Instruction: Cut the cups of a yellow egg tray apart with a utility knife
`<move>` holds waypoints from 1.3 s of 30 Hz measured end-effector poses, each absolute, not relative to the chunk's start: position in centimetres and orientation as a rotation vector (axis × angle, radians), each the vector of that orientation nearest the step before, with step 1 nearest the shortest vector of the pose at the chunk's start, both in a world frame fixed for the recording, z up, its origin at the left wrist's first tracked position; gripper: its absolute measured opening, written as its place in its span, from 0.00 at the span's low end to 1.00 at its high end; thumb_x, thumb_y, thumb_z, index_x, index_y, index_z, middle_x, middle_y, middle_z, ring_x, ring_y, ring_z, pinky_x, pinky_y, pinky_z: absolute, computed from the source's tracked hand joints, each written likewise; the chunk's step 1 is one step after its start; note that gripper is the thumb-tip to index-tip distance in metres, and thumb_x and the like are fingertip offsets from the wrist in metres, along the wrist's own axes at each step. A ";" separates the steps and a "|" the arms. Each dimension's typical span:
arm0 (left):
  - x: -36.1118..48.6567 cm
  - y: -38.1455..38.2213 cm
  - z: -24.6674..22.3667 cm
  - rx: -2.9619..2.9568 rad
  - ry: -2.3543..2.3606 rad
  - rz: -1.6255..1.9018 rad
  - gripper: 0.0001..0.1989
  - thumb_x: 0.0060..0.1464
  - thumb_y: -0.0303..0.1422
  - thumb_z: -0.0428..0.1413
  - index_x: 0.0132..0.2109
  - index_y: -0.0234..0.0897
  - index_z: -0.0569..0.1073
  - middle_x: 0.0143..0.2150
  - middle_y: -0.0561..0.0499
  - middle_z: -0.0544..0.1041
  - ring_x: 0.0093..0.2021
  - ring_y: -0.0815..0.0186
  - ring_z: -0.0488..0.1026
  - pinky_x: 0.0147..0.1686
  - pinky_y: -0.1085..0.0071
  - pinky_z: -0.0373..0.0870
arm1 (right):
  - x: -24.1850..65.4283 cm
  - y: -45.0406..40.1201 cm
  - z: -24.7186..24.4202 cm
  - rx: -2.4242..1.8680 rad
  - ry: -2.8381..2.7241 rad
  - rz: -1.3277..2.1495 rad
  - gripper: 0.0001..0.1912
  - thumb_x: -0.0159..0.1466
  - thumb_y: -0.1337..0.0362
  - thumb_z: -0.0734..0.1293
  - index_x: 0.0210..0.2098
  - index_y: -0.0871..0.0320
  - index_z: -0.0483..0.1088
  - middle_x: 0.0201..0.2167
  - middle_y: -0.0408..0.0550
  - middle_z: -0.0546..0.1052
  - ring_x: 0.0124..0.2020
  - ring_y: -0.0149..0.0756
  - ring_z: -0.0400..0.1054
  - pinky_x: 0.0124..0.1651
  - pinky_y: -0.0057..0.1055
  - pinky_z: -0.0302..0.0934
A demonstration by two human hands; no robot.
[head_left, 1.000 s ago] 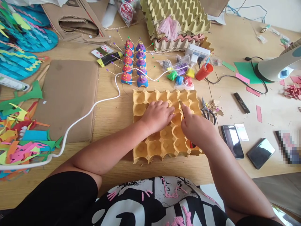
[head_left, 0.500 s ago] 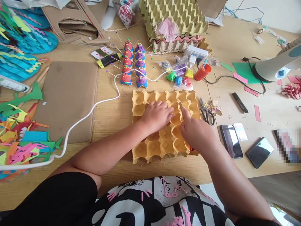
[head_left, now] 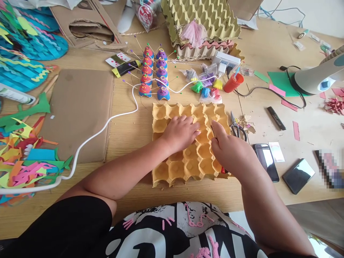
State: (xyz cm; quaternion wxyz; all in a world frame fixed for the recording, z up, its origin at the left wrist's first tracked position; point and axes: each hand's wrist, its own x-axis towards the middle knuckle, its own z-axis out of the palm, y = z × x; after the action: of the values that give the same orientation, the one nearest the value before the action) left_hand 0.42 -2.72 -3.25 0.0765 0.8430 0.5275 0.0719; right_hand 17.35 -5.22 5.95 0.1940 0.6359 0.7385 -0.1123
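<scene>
A yellow-brown cardboard egg tray point(head_left: 176, 168) lies on the table in front of me. My left hand point(head_left: 182, 132) presses on its middle, fingers bent and gripping the ridges between cups. Closed around a utility knife point(head_left: 213, 129), my right hand point(head_left: 228, 150) is over the tray's right side, index finger stretched along the knife. The thin blade points away from me at a ridge; a red end shows below the hand. Most of the handle is hidden in my palm. Scissors point(head_left: 235, 127) lie just right of the tray.
Two rows of painted egg-cup figures point(head_left: 154, 73) with sticks stand beyond the tray. A white cable point(head_left: 107, 123) crosses the table. Behind are stacked egg trays point(head_left: 204, 21) and a red cup point(head_left: 233, 82). Cardboard point(head_left: 80, 114) lies left, a phone point(head_left: 266, 163) right.
My right hand has drawn slightly right and toward me with the knife, showing more of it near the fingertip. My left hand stays on the tray.
</scene>
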 end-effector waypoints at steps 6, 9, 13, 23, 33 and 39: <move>0.4 -2.8 -3.4 2.530 1.582 0.236 0.15 0.74 0.42 0.50 0.52 0.41 0.79 0.49 0.43 0.79 0.55 0.50 0.75 0.50 0.56 0.67 | 17.1 -4.3 4.7 1.793 2.063 -0.305 0.35 0.74 0.60 0.51 0.79 0.56 0.48 0.42 0.55 0.86 0.35 0.47 0.78 0.32 0.36 0.57; 0.4 -2.8 -3.5 2.539 1.580 0.251 0.15 0.74 0.42 0.50 0.52 0.42 0.79 0.49 0.44 0.79 0.55 0.50 0.75 0.50 0.56 0.67 | 17.0 -4.0 4.1 1.796 2.067 -0.297 0.35 0.75 0.60 0.51 0.80 0.56 0.48 0.42 0.55 0.86 0.36 0.48 0.78 0.33 0.37 0.59; 0.4 -2.8 -3.5 2.543 1.588 0.248 0.14 0.74 0.42 0.51 0.53 0.42 0.78 0.49 0.44 0.79 0.55 0.50 0.75 0.50 0.56 0.67 | 17.0 -3.7 4.1 1.795 2.065 -0.293 0.36 0.74 0.60 0.52 0.80 0.54 0.48 0.43 0.55 0.86 0.38 0.48 0.79 0.35 0.38 0.62; 0.3 -2.7 -3.2 2.537 1.573 0.205 0.16 0.75 0.43 0.50 0.53 0.41 0.78 0.50 0.43 0.79 0.55 0.49 0.75 0.50 0.56 0.67 | 16.0 -4.2 4.1 1.821 2.027 -0.269 0.37 0.76 0.59 0.51 0.82 0.56 0.44 0.46 0.59 0.85 0.43 0.50 0.80 0.39 0.41 0.67; 0.4 -2.7 -3.1 2.527 1.576 0.214 0.15 0.74 0.42 0.51 0.52 0.41 0.79 0.49 0.44 0.79 0.55 0.49 0.75 0.49 0.56 0.68 | 14.6 -4.3 4.0 1.838 1.941 -0.220 0.38 0.73 0.66 0.53 0.80 0.71 0.44 0.40 0.63 0.85 0.42 0.50 0.82 0.37 0.39 0.69; 0.4 -2.6 -3.1 2.525 1.579 0.221 0.16 0.74 0.43 0.50 0.52 0.41 0.79 0.49 0.43 0.79 0.54 0.49 0.75 0.49 0.56 0.68 | 14.6 -4.0 4.1 1.774 1.968 -0.140 0.33 0.73 0.67 0.56 0.76 0.71 0.55 0.40 0.62 0.84 0.42 0.48 0.82 0.34 0.35 0.68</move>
State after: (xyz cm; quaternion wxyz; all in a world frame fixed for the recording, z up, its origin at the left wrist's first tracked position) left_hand 0.42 -2.64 -3.12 0.0776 0.8430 0.5272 0.0738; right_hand 14.63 -3.96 4.07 0.2417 0.6488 0.7198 -0.0512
